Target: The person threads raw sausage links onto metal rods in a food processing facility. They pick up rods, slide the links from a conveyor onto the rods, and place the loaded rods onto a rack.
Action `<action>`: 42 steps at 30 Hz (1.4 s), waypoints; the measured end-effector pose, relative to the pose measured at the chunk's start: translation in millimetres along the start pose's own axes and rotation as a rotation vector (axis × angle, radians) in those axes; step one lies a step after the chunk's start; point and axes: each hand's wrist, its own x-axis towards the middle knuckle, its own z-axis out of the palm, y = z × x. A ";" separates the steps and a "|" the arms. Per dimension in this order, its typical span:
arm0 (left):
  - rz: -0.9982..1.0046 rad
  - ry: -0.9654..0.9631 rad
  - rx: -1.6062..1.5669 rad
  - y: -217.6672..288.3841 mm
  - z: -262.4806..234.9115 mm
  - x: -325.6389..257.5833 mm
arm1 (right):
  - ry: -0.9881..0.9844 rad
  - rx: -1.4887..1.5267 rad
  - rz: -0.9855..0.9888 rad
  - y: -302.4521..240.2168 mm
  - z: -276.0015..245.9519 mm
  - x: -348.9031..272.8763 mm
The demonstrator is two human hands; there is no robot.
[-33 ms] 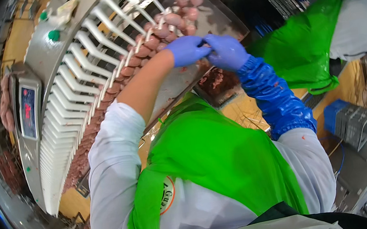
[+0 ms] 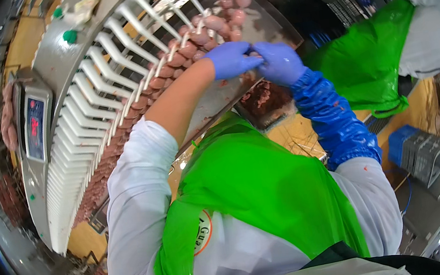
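My left hand, in a blue-purple glove, reaches rightward with its fingers together at the fingertips of my right hand. That right hand is gloved too, its fingers curled inward, with a shiny blue sleeve cover behind it. A small pinkish bit shows where the fingertips meet, too hidden to name. Just beyond and left of my hands, linked pink sausages hang in loops from a long row of white hooks. Both hands are over a metal tray.
Below my hands stands a container of dark red scraps. A scale with a lit display is at the left, beside the hook rail. At the right a person in a green apron works; a grey crate lies behind.
The whole view has shifted slightly, so most things sit a little farther right and lower. My hands stay together, with the fingertips at a slightly different angle.
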 end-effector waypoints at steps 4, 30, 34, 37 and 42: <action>0.298 0.091 0.609 -6.1 -7.7 -4.3 | 0.036 0.145 0.066 12.5 -23.4 -18.5; 0.514 -0.004 -1.803 -18.2 -11.8 -84.5 | 0.294 0.400 0.548 129.0 110.9 -71.1; 0.435 0.085 -1.145 -22.9 -22.7 -79.5 | 0.529 0.660 0.154 77.5 75.3 53.2; 0.264 0.183 -0.675 6.0 -30.6 -93.0 | 0.271 1.329 0.362 39.2 58.0 92.9; 0.075 0.112 0.042 18.9 -36.2 -80.3 | -0.159 1.490 0.496 65.3 66.3 121.5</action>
